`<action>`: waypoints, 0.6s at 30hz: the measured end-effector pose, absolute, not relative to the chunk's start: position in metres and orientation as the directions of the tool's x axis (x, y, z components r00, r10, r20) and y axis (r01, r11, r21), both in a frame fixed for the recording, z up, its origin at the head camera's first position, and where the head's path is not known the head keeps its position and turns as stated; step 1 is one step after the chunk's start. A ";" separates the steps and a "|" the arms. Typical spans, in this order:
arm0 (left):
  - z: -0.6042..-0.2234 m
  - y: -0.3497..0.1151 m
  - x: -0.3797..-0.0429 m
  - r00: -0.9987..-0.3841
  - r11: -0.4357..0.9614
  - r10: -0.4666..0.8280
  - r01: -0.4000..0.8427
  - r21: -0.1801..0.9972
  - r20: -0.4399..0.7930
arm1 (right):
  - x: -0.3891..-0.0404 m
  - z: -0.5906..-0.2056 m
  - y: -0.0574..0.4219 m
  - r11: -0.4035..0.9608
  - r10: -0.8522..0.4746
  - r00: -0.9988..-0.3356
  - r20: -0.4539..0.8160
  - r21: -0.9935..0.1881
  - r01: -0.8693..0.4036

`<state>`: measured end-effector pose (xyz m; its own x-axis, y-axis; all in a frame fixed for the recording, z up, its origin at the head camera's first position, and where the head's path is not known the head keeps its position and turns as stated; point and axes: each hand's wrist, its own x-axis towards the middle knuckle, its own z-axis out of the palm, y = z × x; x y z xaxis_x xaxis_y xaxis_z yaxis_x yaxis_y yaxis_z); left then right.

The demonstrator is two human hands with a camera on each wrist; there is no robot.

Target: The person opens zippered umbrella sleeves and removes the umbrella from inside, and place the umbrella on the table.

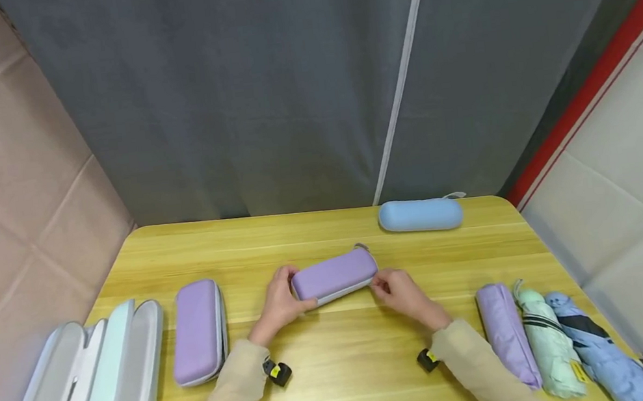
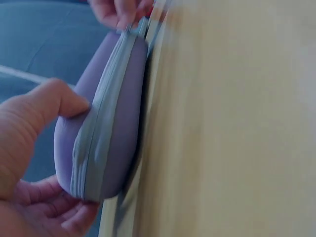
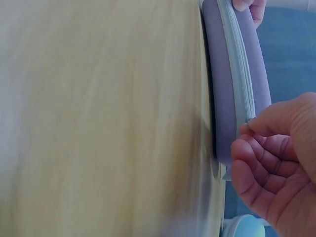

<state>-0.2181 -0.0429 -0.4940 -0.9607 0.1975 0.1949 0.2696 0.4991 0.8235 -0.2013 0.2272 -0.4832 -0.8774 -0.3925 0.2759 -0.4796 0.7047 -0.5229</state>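
Note:
A purple zippered case (image 1: pixel 335 273) lies at mid-table, slightly slanted, with its pale grey zip band (image 2: pixel 104 118) towards me. My left hand (image 1: pixel 281 298) grips its left end, the thumb on the front edge and the fingers round the end. At the right front corner my right hand (image 1: pixel 402 293) pinches the small zipper pull (image 3: pixel 249 123) between thumb and forefinger. Both wrist views show the zip's teeth joined along the visible stretch. The pull itself is mostly covered by the fingertips.
A second purple case (image 1: pixel 197 331) lies left, beside an open mint case (image 1: pixel 110 373) and an open white-grey case (image 1: pixel 48 399). A blue case (image 1: pixel 420 215) lies at the back right. Folded umbrellas in purple (image 1: pixel 507 334), mint (image 1: pixel 550 346) and blue (image 1: pixel 602 347) lie at the right.

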 end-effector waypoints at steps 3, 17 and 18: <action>-0.492 -0.038 -0.210 -0.966 0.526 0.170 0.258 0.811 0.197 | -0.201 -0.484 0.222 0.703 -0.389 -0.875 0.288 -0.522 -0.484; -0.491 -0.020 -0.182 -0.976 0.659 0.082 0.207 0.724 0.204 | -0.197 -0.486 0.198 0.661 -0.436 -0.858 0.274 -0.549 -0.511; -0.492 -0.018 -0.181 -0.976 0.664 0.077 0.204 0.719 0.205 | -0.197 -0.487 0.197 0.652 -0.448 -0.851 0.275 -0.551 -0.522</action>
